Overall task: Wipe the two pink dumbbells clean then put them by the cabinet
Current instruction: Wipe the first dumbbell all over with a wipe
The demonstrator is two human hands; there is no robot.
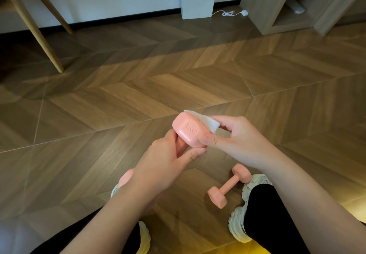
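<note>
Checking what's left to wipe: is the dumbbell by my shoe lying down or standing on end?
Lying down: the dumbbell rests on its side, both ends on the floor.

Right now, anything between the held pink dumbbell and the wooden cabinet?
Nothing visible: bare wood floor runs from the held pink dumbbell to the wooden cabinet. The white box and white cable sit left of it.

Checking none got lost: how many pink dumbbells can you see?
2. One dumbbell is in the hands: left hand grips its handle, right hand holds a white wipe against its end. The other dumbbell lies on the floor by the right shoe. None seems hidden.
</note>
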